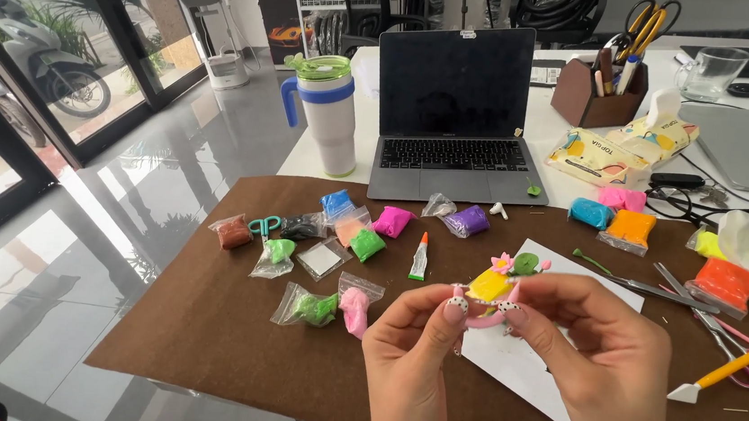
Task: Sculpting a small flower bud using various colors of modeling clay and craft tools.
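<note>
I hold a little clay figure [491,295] in both hands, just above the white paper [515,358]. My left hand [412,354] pinches its pink side at 9 o'clock. My right hand [597,347] pinches it at 3 o'clock. It is soft, with a yellow middle, a pink flower and a green bit on top. If I squeeze too hard, I think it could squish or the flower could fall off. Farther away, at 10 o'clock, small shiny clay bags [362,246] lie on the brown mat [201,331]. At 12 o'clock sits a hard grey laptop [452,109] on the table [553,127].
</note>
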